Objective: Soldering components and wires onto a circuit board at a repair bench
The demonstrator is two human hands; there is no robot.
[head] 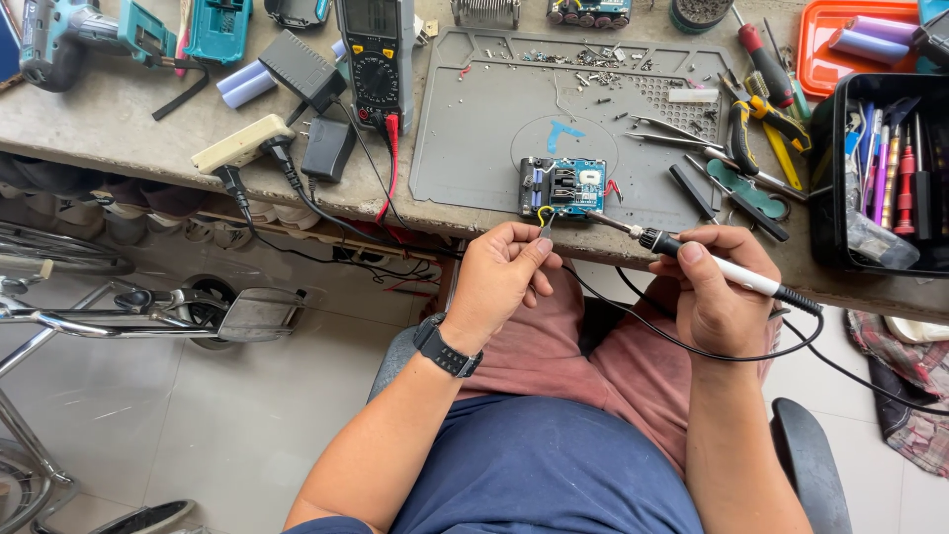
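Left hand (499, 272) pinched yellow wire (545, 216) just below board (563, 187) at desk (148, 129) edge. Right hand (717, 292) closed on iron (717, 262), tip aimed left toward wire, nearly touching.

At the bench's back left corner the cordless drill (74, 35) is cut off by the top edge. The black tool box (875, 168) at the right edge runs out of view. Small screws (593, 59) on the grey work mat (474, 138) are too small to tell apart.
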